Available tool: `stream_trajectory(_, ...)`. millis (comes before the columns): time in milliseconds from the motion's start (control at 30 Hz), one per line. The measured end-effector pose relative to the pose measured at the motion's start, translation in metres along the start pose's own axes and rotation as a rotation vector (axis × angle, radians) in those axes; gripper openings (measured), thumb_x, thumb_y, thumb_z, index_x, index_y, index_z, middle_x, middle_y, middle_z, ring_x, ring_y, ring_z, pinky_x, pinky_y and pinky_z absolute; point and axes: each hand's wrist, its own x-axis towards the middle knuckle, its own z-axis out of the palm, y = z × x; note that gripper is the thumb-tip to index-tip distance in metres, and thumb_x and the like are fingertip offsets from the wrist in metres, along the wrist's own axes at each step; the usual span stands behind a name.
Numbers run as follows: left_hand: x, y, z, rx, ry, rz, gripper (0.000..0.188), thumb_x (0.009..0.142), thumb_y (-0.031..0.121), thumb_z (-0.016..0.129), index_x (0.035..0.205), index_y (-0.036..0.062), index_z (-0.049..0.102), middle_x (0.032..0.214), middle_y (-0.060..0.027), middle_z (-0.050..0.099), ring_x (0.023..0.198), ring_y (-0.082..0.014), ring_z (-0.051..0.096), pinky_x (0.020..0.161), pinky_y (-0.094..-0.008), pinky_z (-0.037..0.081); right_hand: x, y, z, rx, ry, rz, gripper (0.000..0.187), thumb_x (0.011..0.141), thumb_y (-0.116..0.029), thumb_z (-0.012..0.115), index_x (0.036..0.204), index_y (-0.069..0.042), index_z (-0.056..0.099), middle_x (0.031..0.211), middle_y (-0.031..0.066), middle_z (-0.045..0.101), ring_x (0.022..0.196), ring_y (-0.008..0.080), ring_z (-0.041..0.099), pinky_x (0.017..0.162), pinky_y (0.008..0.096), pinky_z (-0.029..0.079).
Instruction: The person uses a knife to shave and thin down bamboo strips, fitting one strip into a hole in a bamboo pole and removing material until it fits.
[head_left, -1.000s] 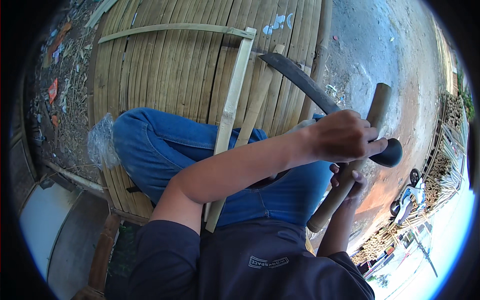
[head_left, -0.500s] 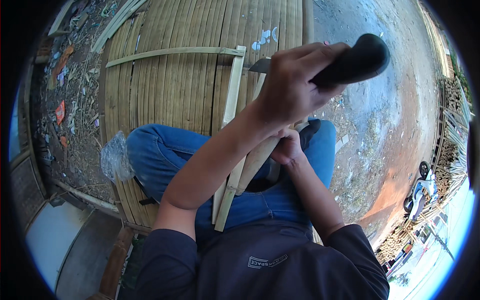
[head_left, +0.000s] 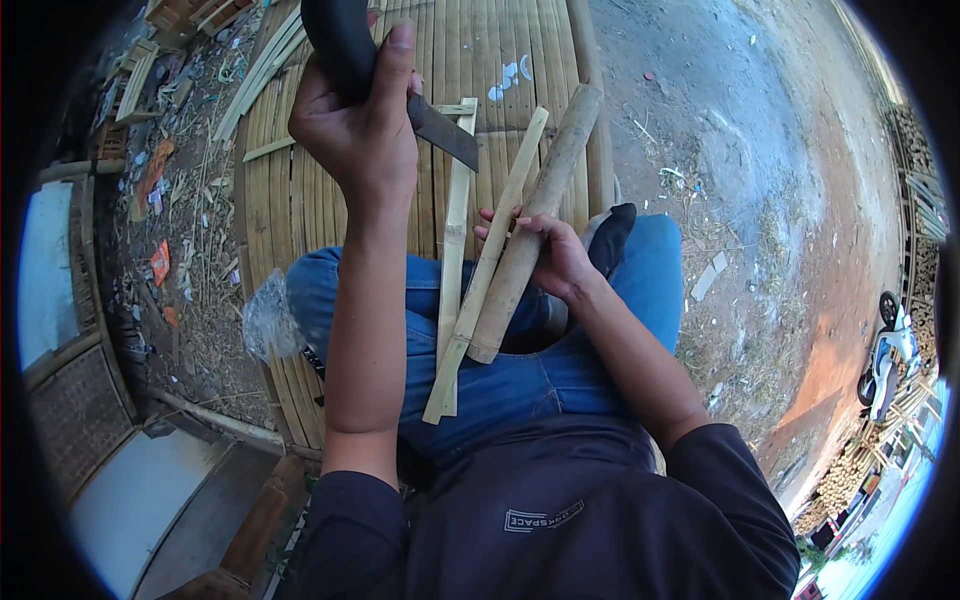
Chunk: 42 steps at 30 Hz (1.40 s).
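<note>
Raised at the upper left, my left hand (head_left: 362,150) is closed around the thick black handle of a knife (head_left: 447,138). Its short dark blade points down to the right, apart from the bamboo. My right hand (head_left: 558,255) grips a round bamboo pole (head_left: 562,165), thumb on top and fingertips showing past its left side. A split bamboo strip (head_left: 513,190) lies along the pole's left side, over those fingers. Farther left, another pale strip (head_left: 455,215) runs from the slatted platform down to my lap, its lower end under the first strip.
I sit cross-legged on a bamboo-slat platform (head_left: 440,50). A crosswise strip (head_left: 268,149) and a bundle of strips (head_left: 262,70) lie on it. A crumpled clear plastic bag (head_left: 270,318) is by my left knee. Littered ground is left; a motorbike (head_left: 886,360) stands far right.
My left hand has swung with the knife from over the pole to the upper left. The pole and strip now show in full, with my right hand still gripping the pole.
</note>
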Motion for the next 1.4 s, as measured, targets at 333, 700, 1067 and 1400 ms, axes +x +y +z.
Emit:
stream_trajectory(333, 0.000, 0.025, -0.006, -0.156, -0.016, -0.132, 0.020, 0.088, 0.008, 0.078, 0.091, 0.0041, 0.058, 0.075, -0.0018, 0.059, 0.061, -0.0090, 0.056, 0.056, -0.0260, 0.049, -0.005, 0.010, -0.003, -0.086, 0.047, -0.007, 0.046, 0.098, -0.021, 0.049, 0.137, 0.004, 0.050, 0.124, 0.0195, 0.061, 0.118, 0.0288, 0.062, 0.103, 0.0474, 0.049)
stream_trajectory(700, 0.002, 0.038, -0.035, -0.114, 0.033, -0.190, 0.019, 0.092, 0.009, 0.073, 0.090, 0.0076, 0.053, 0.075, -0.0010, 0.051, 0.067, -0.0129, 0.051, 0.066, -0.0322, 0.048, -0.007, 0.014, -0.008, -0.106, 0.192, -0.065, 0.036, 0.096, -0.022, 0.059, 0.124, 0.001, 0.059, 0.117, 0.0161, 0.065, 0.112, 0.0260, 0.062, 0.100, 0.0447, 0.050)
stream_trajectory(1067, -0.015, 0.028, -0.057, -0.194, 0.177, -0.272, 0.021, 0.099, 0.018, 0.064, 0.086, 0.0094, 0.050, 0.074, 0.0002, 0.046, 0.068, -0.0122, 0.047, 0.075, -0.0359, 0.045, 0.000, 0.014, -0.022, 0.038, 0.099, -0.013, 0.028, 0.090, -0.014, 0.061, 0.115, -0.003, 0.056, 0.118, 0.0171, 0.062, 0.115, 0.0342, 0.061, 0.104, 0.0530, 0.049)
stream_trajectory(1400, 0.015, 0.006, -0.020, -0.265, -0.024, -0.290, 0.012, 0.090, 0.011, 0.060, 0.083, 0.0070, 0.051, 0.064, -0.0007, 0.043, 0.056, -0.0122, 0.041, 0.063, -0.0335, 0.040, -0.006, 0.014, -0.017, 0.004, 0.144, 0.012, 0.033, 0.090, -0.017, 0.060, 0.121, -0.006, 0.055, 0.126, 0.0156, 0.059, 0.123, 0.0322, 0.057, 0.103, 0.0501, 0.047)
